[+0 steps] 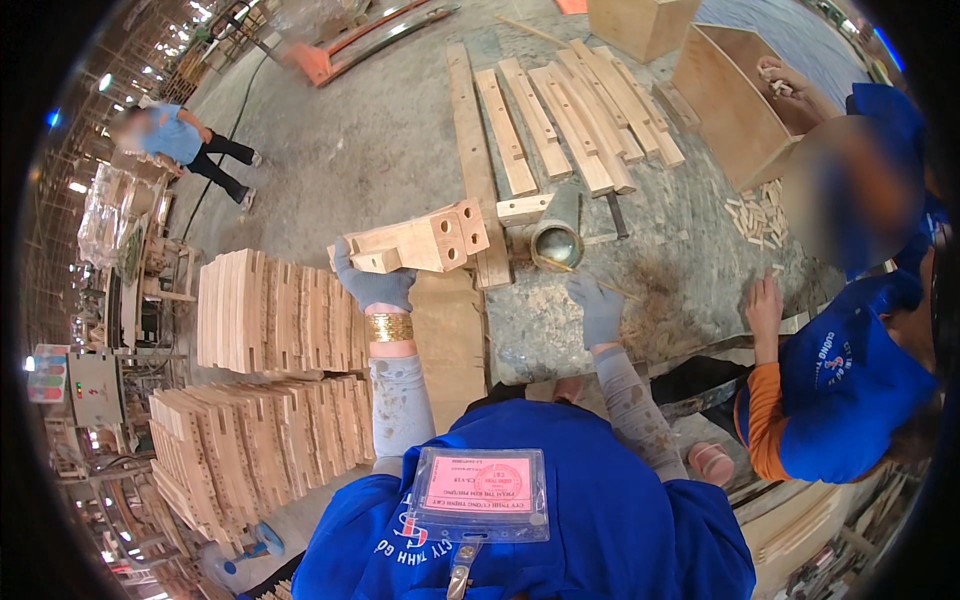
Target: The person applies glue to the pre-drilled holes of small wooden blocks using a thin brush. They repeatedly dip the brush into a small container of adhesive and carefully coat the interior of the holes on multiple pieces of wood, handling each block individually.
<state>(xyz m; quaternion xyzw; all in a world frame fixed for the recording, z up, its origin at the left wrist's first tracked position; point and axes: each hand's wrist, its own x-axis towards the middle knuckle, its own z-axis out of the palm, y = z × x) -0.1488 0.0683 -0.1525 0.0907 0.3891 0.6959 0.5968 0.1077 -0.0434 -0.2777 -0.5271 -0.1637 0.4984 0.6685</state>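
Note:
My left hand (pixel 375 282), in a grey glove, grips light wooden pieces (pixel 425 242) with round holes at their far end. They are held above the left edge of the work surface. My gloved right hand (pixel 597 308) is closed around a thin stick (pixel 628 294); the stick's other end reaches the mouth of a metal can (pixel 560 228) with pale liquid inside. A short wooden block (pixel 524 209) lies left of the can. Beside the can on the right is a dark-handled tool (pixel 617 214), possibly a hammer.
Several drilled wooden pieces (pixel 560 125) lie in a row at the far side. Loose dowels (pixel 757 215) are heaped by a plywood box (pixel 735 105). A co-worker's hand (pixel 765 305) rests on the right. Stacked wooden parts (pixel 270 310) stand left; a person (pixel 185 140) stands farther off.

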